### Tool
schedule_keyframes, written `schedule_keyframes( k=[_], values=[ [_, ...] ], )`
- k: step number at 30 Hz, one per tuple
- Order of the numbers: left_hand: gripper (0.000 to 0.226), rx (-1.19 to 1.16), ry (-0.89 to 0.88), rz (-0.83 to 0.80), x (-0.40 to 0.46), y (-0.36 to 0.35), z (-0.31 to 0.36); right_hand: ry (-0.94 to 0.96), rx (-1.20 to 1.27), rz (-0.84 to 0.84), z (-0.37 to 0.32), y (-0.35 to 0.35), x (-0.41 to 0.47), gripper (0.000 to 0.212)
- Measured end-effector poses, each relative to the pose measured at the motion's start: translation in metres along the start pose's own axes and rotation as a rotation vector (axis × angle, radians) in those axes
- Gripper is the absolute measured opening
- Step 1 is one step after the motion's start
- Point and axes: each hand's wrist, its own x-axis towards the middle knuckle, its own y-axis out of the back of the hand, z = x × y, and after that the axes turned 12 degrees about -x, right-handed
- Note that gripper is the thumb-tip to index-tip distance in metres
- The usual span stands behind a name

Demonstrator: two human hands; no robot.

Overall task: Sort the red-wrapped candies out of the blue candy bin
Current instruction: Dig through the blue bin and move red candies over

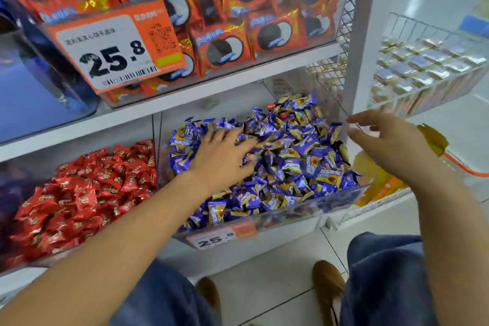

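While the pile is raked: step in hand: searching the blue candy bin (312, 209) for strays; best done by sweeping the top layer aside gently, so nothing spills over the clear front wall
Left hand (222, 152): centre of the frame; fingers spread and flat on the blue-wrapped candies (291, 161), pinching nothing
Right hand (391, 140): right of centre, at the bin's right edge; fingers loosely apart, thumb forward, holding nothing
Red-wrapped candies (283, 114): one or two red specks near the bin's far rim, above centre; beyond the left fingertips, well apart from them; partly buried
Red candy bin (84, 185): lower left, just beside the blue bin; judged the drop-off
Price tag (116, 47): upper left; reads 25.8
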Motion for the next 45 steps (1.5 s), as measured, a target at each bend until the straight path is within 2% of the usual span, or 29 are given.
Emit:
schedule_keyframes(
  k=[4, 6, 9, 12, 17, 20, 25, 28, 31, 35, 36, 37, 40, 41, 45],
  values=[
    [0.045, 0.030, 0.139, 0.073, 0.004, 0.013, -0.015, 0.007, 0.032, -0.033, 0.004, -0.003, -0.004, 0.043],
    [0.043, 0.035, 0.190, 0.111, 0.001, 0.022, -0.024, 0.035, -0.031, -0.045, 0.006, -0.006, -0.005, 0.049],
    [0.042, -0.026, 0.270, 0.052, -0.006, 0.033, -0.036, 0.072, -0.099, -0.063, 0.006, -0.010, -0.007, 0.052],
    [0.043, -0.044, 0.245, 0.088, -0.007, 0.037, -0.023, 0.066, -0.136, 0.010, 0.003, -0.014, -0.008, 0.048],
    [0.049, -0.101, 0.071, 0.100, 0.021, 0.034, 0.036, 0.008, -0.192, 0.056, 0.004, -0.020, 0.003, 0.039],
    [0.059, -0.294, 0.088, 0.039, 0.059, 0.027, 0.058, 0.025, -0.191, 0.056, 0.006, -0.023, 0.009, 0.036],
    [0.070, -0.620, 0.287, -0.004, 0.129, 0.013, 0.048, 0.073, -0.241, 0.065, 0.009, -0.027, 0.012, 0.038],
    [0.076, -0.782, 0.359, -0.153, 0.160, 0.006, 0.040, 0.075, -0.256, 0.059, 0.009, -0.029, 0.014, 0.038],
    [0.093, -0.777, 0.292, -0.351, 0.177, 0.000, 0.046, 0.071, -0.240, 0.072, 0.011, -0.031, 0.016, 0.037],
    [0.101, -0.746, 0.224, -0.437, 0.194, -0.006, 0.039, 0.067, -0.244, 0.088, 0.011, -0.032, 0.017, 0.032],
    [0.096, -0.735, 0.214, -0.439, 0.196, -0.010, 0.037, 0.067, -0.255, 0.091, 0.010, -0.032, 0.016, 0.031],
    [0.081, -0.733, 0.192, -0.432, 0.199, -0.015, 0.037, 0.066, -0.275, 0.095, 0.009, -0.032, 0.015, 0.030],
    [0.027, -0.739, 0.085, -0.352, 0.194, -0.022, 0.045, 0.036, -0.324, 0.109, 0.006, -0.034, 0.016, 0.028],
    [0.021, -0.754, 0.045, -0.323, 0.188, -0.019, 0.048, 0.025, -0.327, 0.108, 0.004, -0.034, 0.015, 0.028],
    [0.029, -0.787, -0.039, -0.298, 0.157, 0.009, 0.045, 0.030, -0.375, 0.105, 0.003, -0.035, 0.015, 0.025]
  ],
)
